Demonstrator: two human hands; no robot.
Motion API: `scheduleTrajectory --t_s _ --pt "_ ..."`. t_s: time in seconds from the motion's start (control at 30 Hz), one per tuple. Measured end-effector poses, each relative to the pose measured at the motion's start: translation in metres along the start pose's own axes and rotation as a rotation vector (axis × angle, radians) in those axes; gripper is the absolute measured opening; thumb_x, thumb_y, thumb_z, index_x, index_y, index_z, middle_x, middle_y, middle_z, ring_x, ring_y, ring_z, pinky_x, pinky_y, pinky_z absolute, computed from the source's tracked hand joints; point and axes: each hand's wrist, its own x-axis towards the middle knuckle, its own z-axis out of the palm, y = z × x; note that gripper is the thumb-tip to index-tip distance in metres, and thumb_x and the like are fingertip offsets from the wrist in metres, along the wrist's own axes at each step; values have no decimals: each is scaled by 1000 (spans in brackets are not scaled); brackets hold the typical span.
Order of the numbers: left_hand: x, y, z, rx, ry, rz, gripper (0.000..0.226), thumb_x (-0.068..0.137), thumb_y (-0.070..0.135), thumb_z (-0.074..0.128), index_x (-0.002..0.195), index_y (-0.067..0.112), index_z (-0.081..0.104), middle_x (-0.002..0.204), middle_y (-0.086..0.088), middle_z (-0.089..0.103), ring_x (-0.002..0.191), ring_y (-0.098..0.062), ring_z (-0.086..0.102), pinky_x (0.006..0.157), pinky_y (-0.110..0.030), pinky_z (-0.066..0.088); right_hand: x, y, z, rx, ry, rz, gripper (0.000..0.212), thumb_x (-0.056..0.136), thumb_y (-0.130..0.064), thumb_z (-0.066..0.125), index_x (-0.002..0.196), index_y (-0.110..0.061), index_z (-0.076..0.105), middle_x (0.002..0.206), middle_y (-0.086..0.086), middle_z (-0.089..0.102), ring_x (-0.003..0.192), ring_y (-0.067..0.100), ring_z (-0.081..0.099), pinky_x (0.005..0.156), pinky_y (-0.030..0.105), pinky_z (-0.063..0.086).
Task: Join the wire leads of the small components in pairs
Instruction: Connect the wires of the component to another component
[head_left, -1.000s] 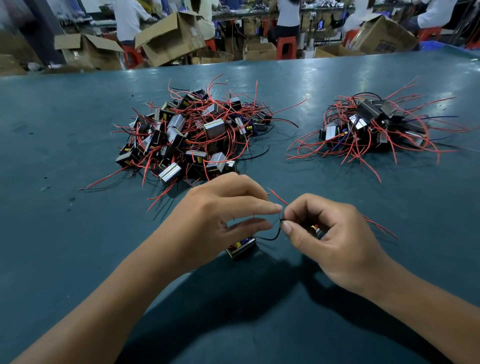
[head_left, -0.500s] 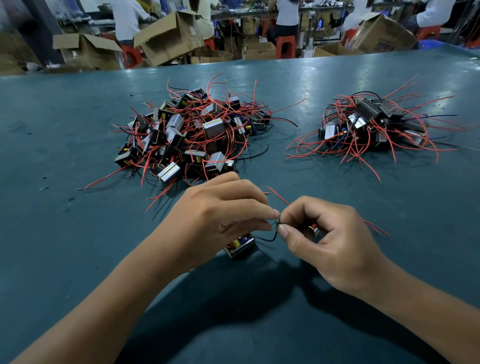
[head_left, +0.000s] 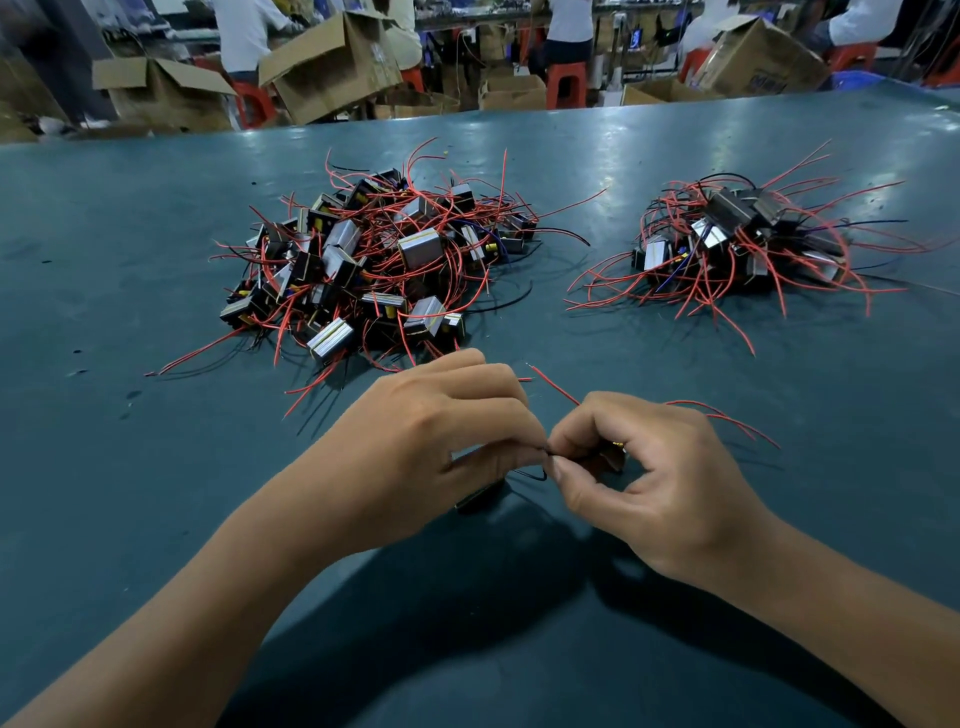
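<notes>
Both hands are down low over the teal desk (head_left: 130, 519), fingertips meeting right in the middle. The left hand (head_left: 431, 447) has its thumb and forefinger pinched on the end of a thin black lead (head_left: 535, 474), and the right hand (head_left: 660, 483) is pinching the same spot from the other side, so the two pinches are basically touching. The black lead loops down just under the fingertips.

There's a small component (head_left: 480, 500) sitting on the desk, mostly hidden under the left hand, only a dark edge shows. Another component (head_left: 613, 457) is tucked inside the curled right hand, with a bit of yellow peeking out. Red leads (head_left: 722, 418) stick out past the right hand's knuckles, and one more pokes up between the two hands.

Further back there's a big pile of components (head_left: 374, 265) with tangled red wires on the left, and a smaller pile (head_left: 737, 244) well apart from it on the right. Behind the desk: cardboard boxes (head_left: 332, 62), red stools and people working.
</notes>
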Motion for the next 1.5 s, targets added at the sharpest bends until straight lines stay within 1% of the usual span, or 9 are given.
scheduleTrajectory --t_s 0.17,0.27,0.37,0.53,0.8,0.97,1.2,1.4,1.5 --pt "2 4 4 -254 -47 -168 17 97 22 61 85 12 67 78 6 53 70 -10 49 64 -19 37 -1 -1 0 -1 19 -4 9 80 -5 69 77 -12 64 69 -14 56 63 3 52 63 8 37" --pt "1 6 5 -420 -63 -296 18 94 26 63 82 14 68 70 4 55 62 -11 51 57 -26 40 -1 -2 0 -14 37 -5 8 81 -6 69 77 -11 65 69 -13 57 63 5 52 62 10 39" --pt "4 11 7 -641 -45 -478 20 89 28 64 75 13 66 62 -17 48 54 -19 39 49 -35 29 -3 -1 1 -36 55 6 7 81 -7 69 77 -10 65 69 -8 58 64 8 53 62 13 41" --pt "5 13 15 -763 -27 -699 21 82 33 63 69 17 66 65 -18 34 60 -34 22 56 -45 16 -2 -2 3 -50 65 31 8 81 -8 69 76 -11 64 67 -9 56 62 4 50 61 9 37" --pt "-1 -1 23 -689 -32 -537 10 87 31 71 96 29 69 71 14 60 61 -7 53 56 -22 45 0 2 0 70 163 169 10 84 -19 68 76 -23 65 64 -16 60 56 1 52 55 12 38" --pt "0 -2 29 -601 -12 -532 6 90 28 73 86 28 69 58 16 56 51 -7 46 52 -22 39 0 5 -1 49 139 184 8 86 -25 67 78 -26 66 67 -8 63 55 8 54 52 28 44" --pt "-7 -11 8 -539 -214 -497 4 94 28 69 91 26 68 72 10 63 61 -11 55 58 -25 46 2 7 -18 20 -55 159 2 84 -24 71 85 -24 70 77 -11 69 69 5 64 64 14 47" --pt "-14 -28 -28 -676 -127 -511 8 86 22 72 92 17 73 78 -7 72 69 -11 66 63 -20 53 8 13 -33 81 166 180 8 89 -17 64 86 -18 71 79 -3 71 74 16 69 71 26 55" --pt "-16 -34 -28 -651 -62 -571 15 80 24 77 91 16 72 84 -8 73 72 -18 68 58 -25 55 13 18 -34 186 310 257 15 92 -3 63 89 -16 70 81 2 73 75 17 71 72 22 55"
